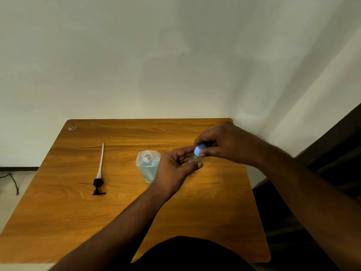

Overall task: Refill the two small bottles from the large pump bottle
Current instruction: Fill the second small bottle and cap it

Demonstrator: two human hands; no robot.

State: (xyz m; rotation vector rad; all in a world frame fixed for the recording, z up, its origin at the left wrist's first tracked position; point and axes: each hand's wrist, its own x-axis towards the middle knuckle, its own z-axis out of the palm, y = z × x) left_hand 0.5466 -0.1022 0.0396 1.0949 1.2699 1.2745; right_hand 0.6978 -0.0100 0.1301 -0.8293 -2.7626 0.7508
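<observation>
step: capping | left grip (176, 169) pinches small bottle (193, 158) steady over counter (78, 212) | right grip (220, 145) pinches blue cap (199, 150) to twist, I judge | big bottle (147, 167) open beside, pump (99, 178) laid aside

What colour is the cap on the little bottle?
Light blue cap, seen best in the head view.

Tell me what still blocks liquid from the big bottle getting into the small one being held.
The blue cap sits on the small bottle, which the left hand holds; the right hand grips the cap. The large bottle stands open, its pump lying on the table.
</observation>
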